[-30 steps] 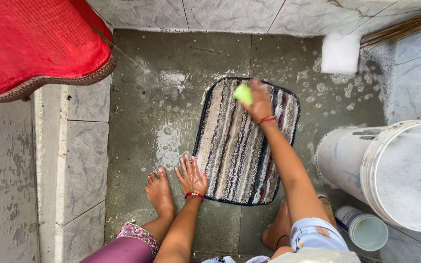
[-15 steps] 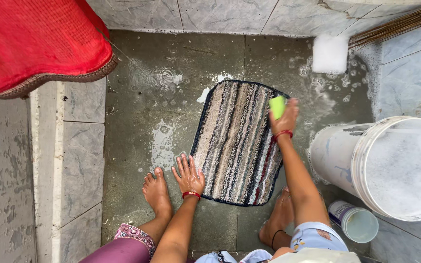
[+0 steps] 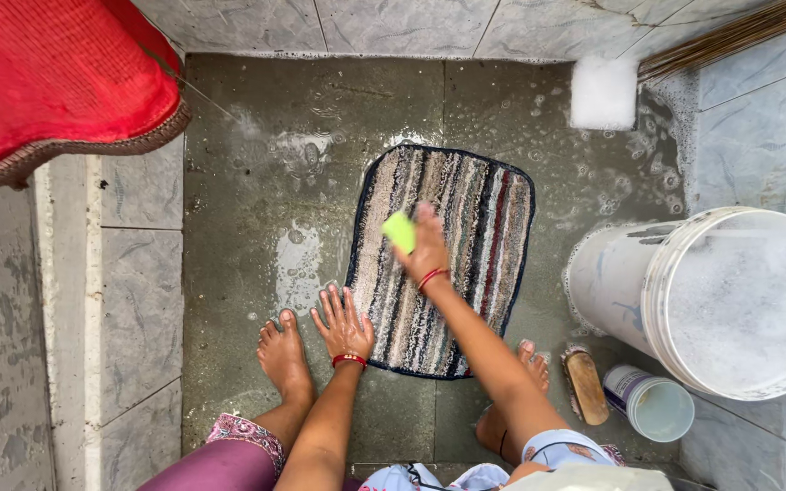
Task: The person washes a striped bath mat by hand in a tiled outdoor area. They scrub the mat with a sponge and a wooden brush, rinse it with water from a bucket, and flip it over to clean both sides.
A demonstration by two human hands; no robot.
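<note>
- The right hand (image 3: 428, 257) lay on the middle of a striped mat (image 3: 466, 227), its fingers curled closed around a small yellow-green bar of soap (image 3: 399, 231); the soap stuck out on the left of the hand and pressed against the mat's surface
- The left hand (image 3: 343, 323) rested flat on the mat's near left corner, fingers spread wide and holding nothing; a red band circled each wrist
- The mat was spread flat on the wet floor (image 3: 256, 182), its stripes running lengthwise in grey, cream, black and red with a dark edge binding; patches of foam lay on the floor just beside its left and far edges
- A bare foot (image 3: 284, 359) stood on the floor just left of the left hand; the other foot (image 3: 531, 356) showed partly at the mat's near right corner, behind the right forearm
- A large white bucket (image 3: 730, 300) with sudsy water stood to the right of the mat; near it lay a wooden brush (image 3: 586, 386) and a small white cup (image 3: 652, 405)
- A white foamy block (image 3: 604, 93) sat by the far wall; a red cloth (image 3: 47, 82) hung over the raised ledge at the left
</note>
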